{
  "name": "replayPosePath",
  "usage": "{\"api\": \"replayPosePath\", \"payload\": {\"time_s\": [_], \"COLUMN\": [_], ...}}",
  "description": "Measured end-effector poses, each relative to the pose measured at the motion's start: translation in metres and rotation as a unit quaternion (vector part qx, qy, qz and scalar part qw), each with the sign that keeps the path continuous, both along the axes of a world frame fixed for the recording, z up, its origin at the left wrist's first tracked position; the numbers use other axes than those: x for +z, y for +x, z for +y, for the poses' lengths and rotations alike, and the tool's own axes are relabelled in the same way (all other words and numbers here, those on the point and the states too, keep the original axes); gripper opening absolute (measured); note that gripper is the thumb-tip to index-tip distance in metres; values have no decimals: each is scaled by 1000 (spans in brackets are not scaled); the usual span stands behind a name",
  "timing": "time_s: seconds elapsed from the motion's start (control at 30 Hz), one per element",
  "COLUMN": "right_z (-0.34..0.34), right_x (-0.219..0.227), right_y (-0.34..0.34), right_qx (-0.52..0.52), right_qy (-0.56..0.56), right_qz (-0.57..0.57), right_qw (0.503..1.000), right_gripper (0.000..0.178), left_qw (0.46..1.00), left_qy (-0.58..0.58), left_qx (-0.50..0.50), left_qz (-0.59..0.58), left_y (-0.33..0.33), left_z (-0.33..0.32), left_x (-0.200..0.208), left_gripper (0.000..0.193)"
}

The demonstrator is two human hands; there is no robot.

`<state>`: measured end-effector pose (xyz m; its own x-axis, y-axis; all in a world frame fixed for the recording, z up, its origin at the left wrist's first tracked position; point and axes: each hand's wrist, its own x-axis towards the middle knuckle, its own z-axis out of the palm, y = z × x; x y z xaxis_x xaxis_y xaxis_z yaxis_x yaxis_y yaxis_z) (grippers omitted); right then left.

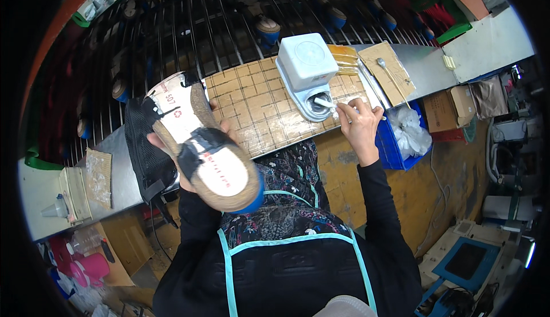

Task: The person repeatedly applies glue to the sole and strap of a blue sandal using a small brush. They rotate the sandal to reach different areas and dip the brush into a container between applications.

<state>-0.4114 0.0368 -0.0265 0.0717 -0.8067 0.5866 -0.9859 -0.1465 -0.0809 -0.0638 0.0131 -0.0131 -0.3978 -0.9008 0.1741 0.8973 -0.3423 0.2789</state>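
My left hand [158, 143], mostly hidden, grips an upturned shoe [220, 171] from beneath, its fingers showing at both sides. The shoe's sole side faces up, pale in the middle with a tan rim and black patches; a blue last shows at its end. A pinch of my right hand [361, 125] holds the white handle of what looks like a brush [325, 102]. Its far end sits in the round mouth of a pale grey glue pot [309, 62]; the tip is hidden inside. The pot stands on a tan board [246, 99] with a dark grid.
Beyond the board runs a rack of metal rods [212, 24] carrying several shoes on blue lasts. A black mesh bag [146, 145] lies left of the shoe. At right are a cardboard piece [387, 73] with a thin tool and a blue bin [392, 151] holding plastic bags.
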Motion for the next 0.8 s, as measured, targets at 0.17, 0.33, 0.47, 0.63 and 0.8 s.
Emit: {"api": "replayPosePath", "payload": {"time_s": [0.17,0.33,0.47,0.63,0.8], "right_z": [1,-6,-3,-2,9], "right_x": [-4,-24,-24,0,57], "right_y": [-12,-33,-42,6,55], "right_qx": [-37,-60,7,30,112], "right_qy": [119,312,399,245,-14], "right_qz": [-128,-450,-595,-555,-238], "right_qw": [984,835,698,794,965], "right_gripper": [10,23,26,12,18], "left_qw": [991,987,984,922,908], "left_qy": [-33,-7,77,64,-10], "left_qx": [-123,-135,-38,70,-11], "left_qz": [-41,-88,-154,-375,-418], "left_y": [11,5,-12,-50,-63], "left_z": [-16,-25,-9,-6,-8], "left_x": [4,-5,-10,-27,-21], "left_gripper": [113,106,102,86,84]}}
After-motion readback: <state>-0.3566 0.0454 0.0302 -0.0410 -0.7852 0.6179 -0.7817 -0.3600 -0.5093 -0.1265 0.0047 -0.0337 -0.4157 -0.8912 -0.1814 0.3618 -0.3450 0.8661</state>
